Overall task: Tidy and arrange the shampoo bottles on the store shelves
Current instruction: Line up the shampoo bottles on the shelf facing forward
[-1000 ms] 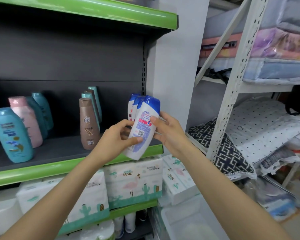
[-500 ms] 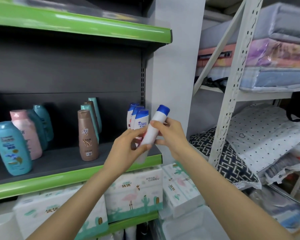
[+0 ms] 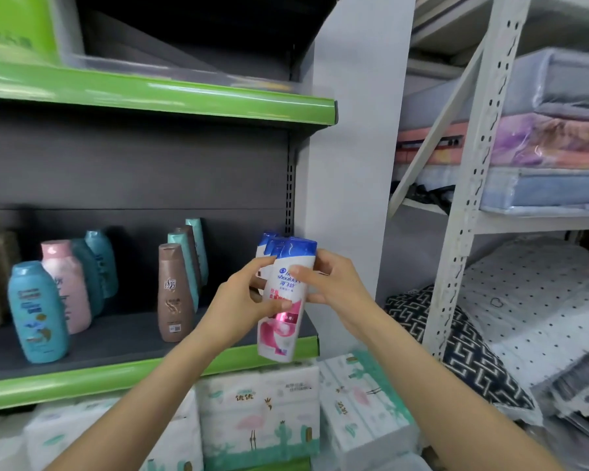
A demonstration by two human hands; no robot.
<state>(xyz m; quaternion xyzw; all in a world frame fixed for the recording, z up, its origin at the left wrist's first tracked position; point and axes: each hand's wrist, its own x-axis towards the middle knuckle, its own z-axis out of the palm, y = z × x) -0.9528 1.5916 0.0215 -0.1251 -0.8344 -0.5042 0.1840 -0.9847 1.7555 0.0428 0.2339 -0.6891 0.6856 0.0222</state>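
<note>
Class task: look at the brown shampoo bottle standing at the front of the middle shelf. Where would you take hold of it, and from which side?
Grip the brown bottle round its mid-body from the front, fingers wrapping its narrow sides. It stands upright at the shelf front with teal bottles close behind, so the front is probably easiest.

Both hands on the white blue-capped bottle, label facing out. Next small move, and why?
Probably set it upright on the shelf, at the front of the blue-capped row. The left hand and right hand hold the white bottle with its front label toward the camera, tilted, its base over the green edge, directly in front of the matching bottles.
</note>
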